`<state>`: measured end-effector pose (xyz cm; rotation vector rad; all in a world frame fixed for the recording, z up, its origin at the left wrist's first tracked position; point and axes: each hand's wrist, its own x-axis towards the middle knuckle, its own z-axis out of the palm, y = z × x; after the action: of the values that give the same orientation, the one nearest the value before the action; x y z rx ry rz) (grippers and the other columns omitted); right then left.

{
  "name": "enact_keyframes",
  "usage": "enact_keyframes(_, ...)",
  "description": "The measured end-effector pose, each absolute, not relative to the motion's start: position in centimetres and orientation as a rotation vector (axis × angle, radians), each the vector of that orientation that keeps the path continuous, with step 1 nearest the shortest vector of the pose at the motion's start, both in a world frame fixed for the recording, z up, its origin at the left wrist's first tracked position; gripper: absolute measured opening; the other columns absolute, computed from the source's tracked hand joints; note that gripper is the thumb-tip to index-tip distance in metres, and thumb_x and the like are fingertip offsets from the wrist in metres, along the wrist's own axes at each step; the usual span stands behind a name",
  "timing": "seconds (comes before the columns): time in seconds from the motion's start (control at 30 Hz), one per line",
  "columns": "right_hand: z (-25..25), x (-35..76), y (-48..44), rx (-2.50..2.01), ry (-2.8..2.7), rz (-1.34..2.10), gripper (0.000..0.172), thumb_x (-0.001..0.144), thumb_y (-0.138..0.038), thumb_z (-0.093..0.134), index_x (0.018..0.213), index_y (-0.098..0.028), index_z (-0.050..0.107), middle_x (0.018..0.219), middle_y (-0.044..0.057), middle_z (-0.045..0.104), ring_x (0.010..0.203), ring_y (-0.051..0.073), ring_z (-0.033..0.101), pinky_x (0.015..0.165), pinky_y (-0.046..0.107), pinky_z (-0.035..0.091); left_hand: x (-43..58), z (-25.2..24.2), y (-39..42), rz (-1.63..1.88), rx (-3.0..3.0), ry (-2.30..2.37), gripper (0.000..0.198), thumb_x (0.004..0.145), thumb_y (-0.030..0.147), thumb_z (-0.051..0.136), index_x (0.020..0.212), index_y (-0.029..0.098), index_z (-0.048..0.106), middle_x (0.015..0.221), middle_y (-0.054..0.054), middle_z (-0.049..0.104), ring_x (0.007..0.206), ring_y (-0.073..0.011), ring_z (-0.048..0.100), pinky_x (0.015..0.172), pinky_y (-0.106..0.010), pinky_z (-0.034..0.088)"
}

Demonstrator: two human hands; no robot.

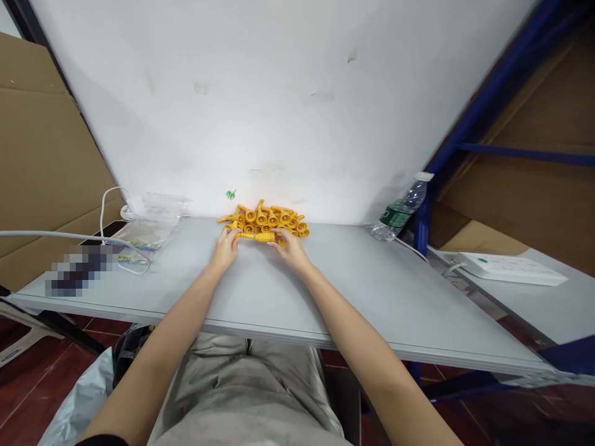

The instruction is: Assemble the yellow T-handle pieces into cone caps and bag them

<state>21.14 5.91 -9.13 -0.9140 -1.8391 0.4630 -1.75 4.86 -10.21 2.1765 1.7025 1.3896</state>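
Head view, seated person at a grey desk (372, 291) set against a white wall (279, 93).

Centre: left hand (226, 248) and right hand (290, 243), both arms stretched fwd over the desk. Between them lies a yellow part (260, 236), rod-shaped and horizontal, low over the desk surface. Fingers of the left hand pinch its left end and fingers of the right hand pinch its right end, so both hands are closed on the same piece. Whether the part touches the desk cannot be told.

Just behind the hands, at the foot of the wall: pile of yellow pieces (267, 218), approx. the same colour as the held part, many with round cup-like heads.

Left of pile: clear plastic bag (153, 220), w/ a white cable (60, 235) running across the desk's left end.

Right of pile, well apart: water bottle (402, 207) leaning at the wall, green label. Farther right, on a separate surface: white power strip (509, 267).

Bkgd: cardboard (41, 155) at left.
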Motion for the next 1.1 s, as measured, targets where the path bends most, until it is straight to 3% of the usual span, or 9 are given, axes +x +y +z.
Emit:
enact_keyframes(0.17, -7.8, 20.8, 4.6, -1.002, -1.732, 0.685, 0.055, 0.079, -0.072, 0.052, 0.089, -0.019, 0.063, 0.078, 0.007, 0.071, 0.07, 0.023, 0.068, 0.074, 0.038, 0.054, -1.4, -10.0, 4.6, 1.467, 2.289, 1.562, 0.027, 0.09, 0.019, 0.049, 0.114, 0.021, 0.061, 0.103, -0.008, 0.054, 0.087, -0.0166, 0.06, 0.081, -0.029, 0.051)
enact_keyframes(0.3, -6.9, 20.7, 4.1, -1.105, -1.662, 0.853, 0.064, 0.074, -0.083, 0.042, 0.064, -0.021, 0.052, 0.06, 0.004, 0.065, 0.047, 0.016, 0.06, 0.057, 0.031, 0.05, -1.2, -10.0, 4.5, 1.469, 2.323, 1.53, 0.026, 0.09, 0.019, 0.049, 0.114, 0.022, 0.06, 0.101, -0.007, 0.055, 0.088, -0.0166, 0.059, 0.08, -0.029, 0.051)
enact_keyframes(0.53, -5.8, 21.2, 3.3, -1.018, -1.77, 1.04, 0.059, 0.067, -0.076, 0.061, 0.073, -0.017, 0.061, 0.073, 0.005, 0.071, 0.053, 0.016, 0.064, 0.06, 0.03, 0.05, -1.4, -9.9, 4.5, 1.45, 2.334, 1.547, 0.027, 0.089, 0.015, 0.047, 0.114, 0.02, 0.057, 0.103, -0.008, 0.055, 0.091, -0.018, 0.059, 0.082, -0.031, 0.051)
enact_keyframes(0.7, -5.8, 21.0, 3.2, -1.131, -1.652, 1.145, 0.067, 0.075, -0.081, 0.045, 0.054, -0.018, 0.055, 0.04, 0.003, 0.054, 0.032, 0.012, 0.048, 0.04, 0.026, 0.041, -1.3, -9.4, 4.1, 1.435, 2.415, 1.491, 0.026, 0.092, 0.02, 0.047, 0.115, 0.021, 0.057, 0.108, -0.009, 0.054, 0.091, -0.0171, 0.059, 0.078, -0.028, 0.051)
enact_keyframes(0.8, -5.9, 20.9, 3.5, -1.232, -1.553, 1.14, 0.072, 0.077, -0.083, 0.037, 0.05, -0.019, 0.055, 0.031, 0.002, 0.045, 0.027, 0.012, 0.041, 0.033, 0.025, 0.036, -1.0, -9.3, 4.0, 1.426, 2.414, 1.502, 0.027, 0.092, 0.023, 0.045, 0.117, 0.022, 0.057, 0.108, -0.009, 0.054, 0.087, -0.0162, 0.059, 0.076, -0.027, 0.051)
enact_keyframes(0.9, -5.8, 21.3, 3.8, -1.251, -1.554, 1.188, 0.074, 0.08, -0.081, 0.034, 0.069, -0.015, 0.065, 0.045, 0.007, 0.06, 0.032, 0.014, 0.051, 0.035, 0.027, 0.039, -1.0, -9.4, 4.1, 1.408, 2.383, 1.556, 0.028, 0.091, 0.021, 0.046, 0.117, 0.021, 0.057, 0.106, -0.009, 0.054, 0.086, -0.0168, 0.059, 0.077, -0.028, 0.051)
enact_keyframes(1.0, -5.7, 21.8, 3.8, -1.079, -1.663, 1.196, 0.059, 0.079, -0.069, 0.056, 0.112, -0.02, 0.064, 0.086, 0.008, 0.074, 0.054, 0.016, 0.067, 0.051, 0.028, 0.051, -1.2, -9.4, 4.2, 1.42, 2.359, 1.58, 0.029, 0.09, 0.02, 0.046, 0.117, 0.021, 0.058, 0.106, -0.009, 0.055, 0.089, -0.0182, 0.059, 0.078, -0.03, 0.051)
enact_keyframes(1.03, -5.7, 21.8, 3.8, -1.016, -1.694, 1.184, 0.059, 0.077, -0.065, 0.063, 0.118, -0.022, 0.06, 0.093, 0.007, 0.074, 0.059, 0.016, 0.068, 0.056, 0.029, 0.053, -1.3, -9.4, 4.2, 1.424, 2.356, 1.577, 0.029, 0.09, 0.02, 0.046, 0.117, 0.022, 0.058, 0.107, -0.009, 0.055, 0.089, -0.0183, 0.058, 0.079, -0.03, 0.051)
enact_keyframes(1.1, -5.8, 21.6, 3.6, -0.96, -1.71, 1.18, 0.058, 0.074, -0.064, 0.066, 0.111, -0.02, 0.062, 0.085, 0.006, 0.073, 0.056, 0.015, 0.066, 0.057, 0.028, 0.052, -1.3, -9.3, 4.1, 1.425, 2.365, 1.549, 0.029, 0.091, 0.022, 0.045, 0.117, 0.022, 0.058, 0.108, -0.009, 0.054, 0.09, -0.0179, 0.059, 0.078, -0.029, 0.051)
